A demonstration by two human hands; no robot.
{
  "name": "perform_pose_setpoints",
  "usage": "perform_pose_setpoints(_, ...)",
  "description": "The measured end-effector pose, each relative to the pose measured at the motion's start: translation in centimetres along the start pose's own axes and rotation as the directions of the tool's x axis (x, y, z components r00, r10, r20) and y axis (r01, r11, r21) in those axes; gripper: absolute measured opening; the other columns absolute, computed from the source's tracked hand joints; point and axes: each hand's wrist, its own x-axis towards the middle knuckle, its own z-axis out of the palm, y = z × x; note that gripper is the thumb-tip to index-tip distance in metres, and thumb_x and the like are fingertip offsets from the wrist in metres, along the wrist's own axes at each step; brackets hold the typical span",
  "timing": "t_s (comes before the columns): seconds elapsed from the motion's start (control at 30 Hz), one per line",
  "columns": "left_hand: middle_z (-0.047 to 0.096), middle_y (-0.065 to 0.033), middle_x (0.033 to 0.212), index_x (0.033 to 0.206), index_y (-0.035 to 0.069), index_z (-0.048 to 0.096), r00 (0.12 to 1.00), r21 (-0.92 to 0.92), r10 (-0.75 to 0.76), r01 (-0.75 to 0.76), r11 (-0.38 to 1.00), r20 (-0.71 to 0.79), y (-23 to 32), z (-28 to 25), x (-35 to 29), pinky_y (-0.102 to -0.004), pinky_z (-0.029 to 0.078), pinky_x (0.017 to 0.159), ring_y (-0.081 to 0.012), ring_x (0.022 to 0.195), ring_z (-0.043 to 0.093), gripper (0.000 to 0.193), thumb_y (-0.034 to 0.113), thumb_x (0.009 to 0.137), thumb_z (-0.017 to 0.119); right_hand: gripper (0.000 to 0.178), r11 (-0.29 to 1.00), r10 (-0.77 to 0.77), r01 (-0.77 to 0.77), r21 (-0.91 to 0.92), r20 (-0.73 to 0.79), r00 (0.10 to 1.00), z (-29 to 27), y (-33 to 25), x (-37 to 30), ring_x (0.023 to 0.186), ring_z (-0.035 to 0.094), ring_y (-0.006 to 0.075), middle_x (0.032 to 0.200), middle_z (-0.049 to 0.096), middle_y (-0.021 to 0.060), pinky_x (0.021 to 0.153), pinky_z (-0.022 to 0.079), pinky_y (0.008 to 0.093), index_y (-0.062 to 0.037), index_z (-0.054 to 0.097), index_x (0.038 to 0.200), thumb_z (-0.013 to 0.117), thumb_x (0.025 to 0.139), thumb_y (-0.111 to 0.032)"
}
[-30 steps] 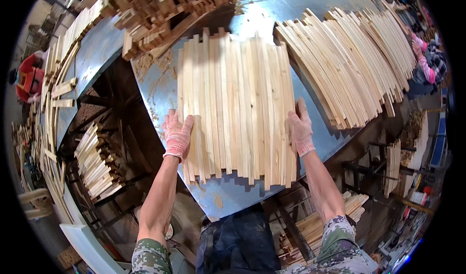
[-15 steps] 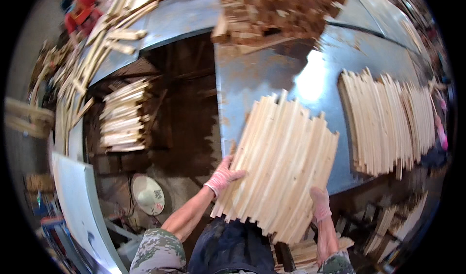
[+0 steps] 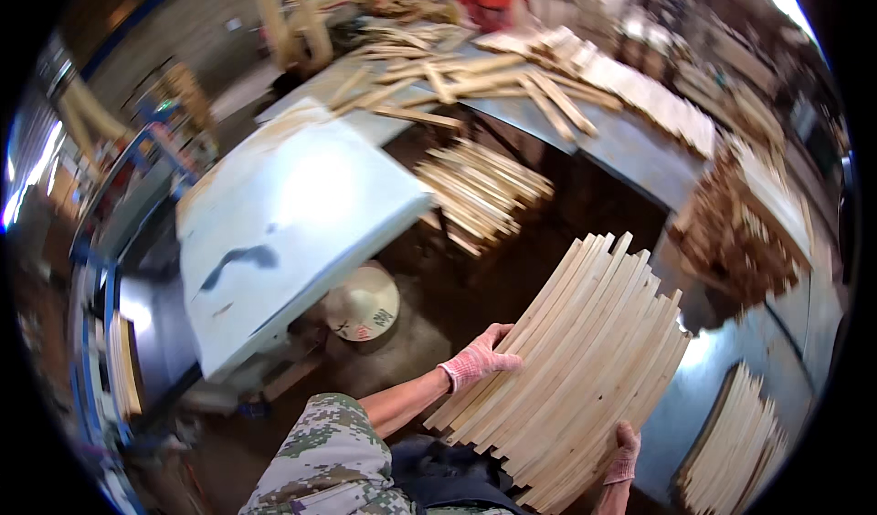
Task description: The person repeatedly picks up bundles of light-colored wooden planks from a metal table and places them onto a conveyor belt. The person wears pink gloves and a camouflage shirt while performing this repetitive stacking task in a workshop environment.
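Plainly, wooden slats between hands, red writing on white disc

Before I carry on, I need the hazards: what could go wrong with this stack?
With the left hand and right hand gripping opposite sides of the wooden strips and no strap visible, middle ones could slip out. If swung left, their uneven ends might catch the white tabletop.

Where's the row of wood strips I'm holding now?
In the head view, the wood strips are low and right of centre, held between your left hand and right hand.
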Motion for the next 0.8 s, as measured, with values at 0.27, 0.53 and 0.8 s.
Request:
perform_pose_setpoints(0.27,0.058,-0.0111,0.146,0.159,0.005,0.043,0.872,-0.099,0.205,-0.276,0.956,-0.445,2.4,-21.5,-22.6,-0.0398,0.044,0.119,-0.0213,0.137,0.055,0.092,0.032,0.087,0.094,0.078,0.991,0.002,0.065,-0.115,0.504,0.864,24.2,3.8,1.7,0.115,0.070,0.0281,0.129,0.068,0.0123,0.101,0.059,0.0424,0.0054,0.049,0.150,0.080,0.086,-0.028)
perform_pose_setpoints(0.53,0.060,-0.0163,0.146,0.157,-0.001,0.044,0.607,-0.180,0.071,-0.343,0.922,-0.792,-1.4,-36.8,-41.7,-0.0399,0.048,0.113,-0.0259,0.131,0.060,0.087,0.028,0.089,0.091,0.049,0.907,0.302,0.056,-0.417,0.738,0.603,50.9,12.8,-1.2,0.099,0.071,0.0219,0.106,0.073,0.0068,0.090,0.058,0.0363,0.0032,0.069,0.127,0.074,0.085,-0.023)
perform_pose_setpoints(0.8,0.071,-0.0204,0.130,0.153,-0.005,0.045,0.372,-0.210,-0.160,-0.096,0.973,-0.914,-5.5,-48.3,-50.9,-0.0408,0.055,0.103,-0.0265,0.119,0.068,0.090,0.036,0.089,0.091,0.033,0.786,0.512,0.031,-0.617,0.679,0.525,69.8,24.0,-4.7,0.085,0.074,0.0249,0.097,0.075,0.0094,0.083,0.062,0.0401,0.0042,0.070,0.117,0.079,0.088,-0.009)
